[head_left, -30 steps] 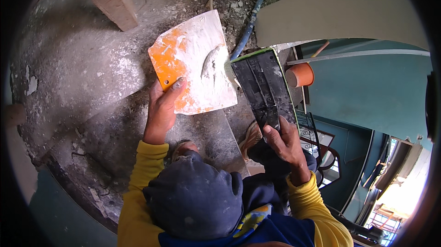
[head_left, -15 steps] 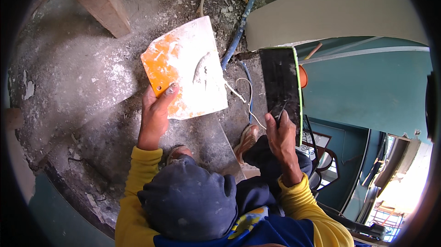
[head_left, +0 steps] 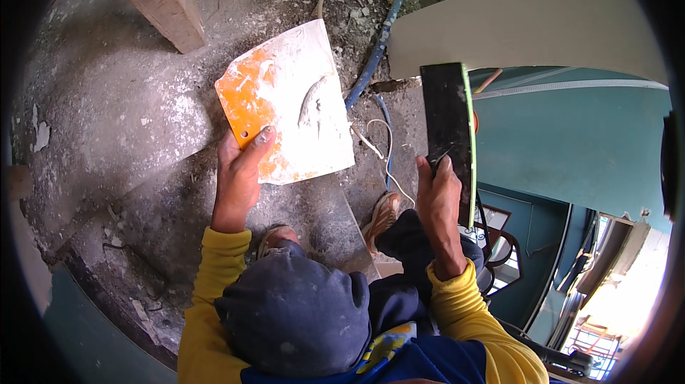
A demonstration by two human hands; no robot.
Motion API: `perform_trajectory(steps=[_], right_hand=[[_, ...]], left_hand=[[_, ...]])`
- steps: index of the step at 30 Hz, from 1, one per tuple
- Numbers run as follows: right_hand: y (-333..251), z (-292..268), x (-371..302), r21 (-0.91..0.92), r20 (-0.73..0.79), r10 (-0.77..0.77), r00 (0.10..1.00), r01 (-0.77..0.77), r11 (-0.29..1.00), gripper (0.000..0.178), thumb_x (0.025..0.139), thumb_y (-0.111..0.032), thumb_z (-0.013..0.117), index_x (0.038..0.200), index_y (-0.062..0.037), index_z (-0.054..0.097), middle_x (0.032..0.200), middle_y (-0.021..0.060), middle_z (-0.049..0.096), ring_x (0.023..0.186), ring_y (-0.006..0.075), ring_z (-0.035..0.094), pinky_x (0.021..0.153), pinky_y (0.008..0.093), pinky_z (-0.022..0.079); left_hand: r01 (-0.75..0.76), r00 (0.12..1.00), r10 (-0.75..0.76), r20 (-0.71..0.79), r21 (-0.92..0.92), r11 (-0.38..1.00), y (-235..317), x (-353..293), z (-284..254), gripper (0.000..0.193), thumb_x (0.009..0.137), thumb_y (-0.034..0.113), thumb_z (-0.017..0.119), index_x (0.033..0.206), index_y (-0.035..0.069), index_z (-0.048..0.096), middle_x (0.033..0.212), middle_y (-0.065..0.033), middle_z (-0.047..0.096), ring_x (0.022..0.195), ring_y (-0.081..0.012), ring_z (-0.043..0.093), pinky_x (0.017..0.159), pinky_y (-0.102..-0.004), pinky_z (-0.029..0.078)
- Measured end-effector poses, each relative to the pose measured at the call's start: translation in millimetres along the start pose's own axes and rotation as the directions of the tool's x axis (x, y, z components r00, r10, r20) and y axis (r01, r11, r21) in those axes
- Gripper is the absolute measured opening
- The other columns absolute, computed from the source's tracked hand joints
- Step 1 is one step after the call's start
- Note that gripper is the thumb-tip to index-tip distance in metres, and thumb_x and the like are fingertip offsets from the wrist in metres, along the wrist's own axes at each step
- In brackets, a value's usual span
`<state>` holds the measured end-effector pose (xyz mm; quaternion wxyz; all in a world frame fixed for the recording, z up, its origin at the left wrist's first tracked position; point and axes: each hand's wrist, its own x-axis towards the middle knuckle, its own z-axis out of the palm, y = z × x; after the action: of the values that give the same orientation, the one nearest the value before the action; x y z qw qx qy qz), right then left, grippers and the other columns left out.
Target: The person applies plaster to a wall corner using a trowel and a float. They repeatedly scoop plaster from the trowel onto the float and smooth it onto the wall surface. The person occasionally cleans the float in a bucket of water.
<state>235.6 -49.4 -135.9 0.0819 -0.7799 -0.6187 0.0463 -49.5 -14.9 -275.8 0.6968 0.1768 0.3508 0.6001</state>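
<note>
My left hand point(head_left: 239, 173) grips an orange board point(head_left: 245, 98) by its lower left corner, thumb on top near a small hole. White plaster covers most of the board, and a small raised lump of plaster point(head_left: 315, 104) sits on its right half. In my right hand point(head_left: 437, 195) is a long black plastering trowel point(head_left: 446, 105) with a light green edge along its right side. My fingers close around it near its lower part. The trowel stands apart from the board, to its right, and its handle is mostly hidden by my hand.
A blue hose point(head_left: 378, 48) and a thin white cord point(head_left: 391, 177) cross the dusty, plaster-flecked floor. At the upper left is a wooden post point(head_left: 160, 6). A curved beige panel point(head_left: 528, 23) borders a teal wall point(head_left: 564, 141) on the right. My shoe point(head_left: 384, 216) rests below the cord.
My right hand has carried the trowel slightly right and up, and the trowel shows narrower. The board in my left hand has barely shifted up and left.
</note>
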Motion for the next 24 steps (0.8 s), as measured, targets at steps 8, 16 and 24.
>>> perform_trajectory(steps=[8,16,24], right_hand=[[-10.4,-13.0,9.0,0.093,-0.079,0.032,0.996,-0.024,0.995,0.028,0.102,-0.02,0.068,0.095,0.0038,0.055,0.08,0.0259,0.066,0.07,0.0446,0.065,0.063,0.0455,0.05],[5.8,38.4,12.5,0.013,0.034,0.002,0.999,-0.003,1.0,0.029,0.103,-0.022,0.065,0.095,0.0034,0.052,0.082,0.0333,0.063,0.08,0.0561,0.063,0.066,0.0579,0.047],[-26.7,-25.9,20.7,0.099,-0.143,0.069,0.987,-0.055,0.994,0.025,0.104,-0.018,0.066,0.094,0.0022,0.056,0.084,0.0261,0.068,0.073,0.0421,0.067,0.065,0.0458,0.052]], left_hand=[[0.021,1.0,-0.021,0.0,-0.02,1.0,-1.9,1.2,-2.6,0.041,0.102,0.006,0.062,0.141,-0.004,0.054,0.131,-0.0096,0.065,0.118,-0.0164,0.064,0.104,-0.0327,0.05],[0.033,0.999,-0.033,0.014,-0.007,0.999,-3.7,0.5,-7.0,0.044,0.102,0.007,0.062,0.143,-0.004,0.051,0.135,-0.0111,0.063,0.121,-0.0176,0.063,0.106,-0.0338,0.049],[0.021,1.0,-0.021,-0.009,-0.026,0.999,-4.3,-0.1,-8.7,0.041,0.101,0.006,0.062,0.141,-0.003,0.054,0.132,-0.0101,0.064,0.119,-0.0169,0.063,0.104,-0.0336,0.05]])
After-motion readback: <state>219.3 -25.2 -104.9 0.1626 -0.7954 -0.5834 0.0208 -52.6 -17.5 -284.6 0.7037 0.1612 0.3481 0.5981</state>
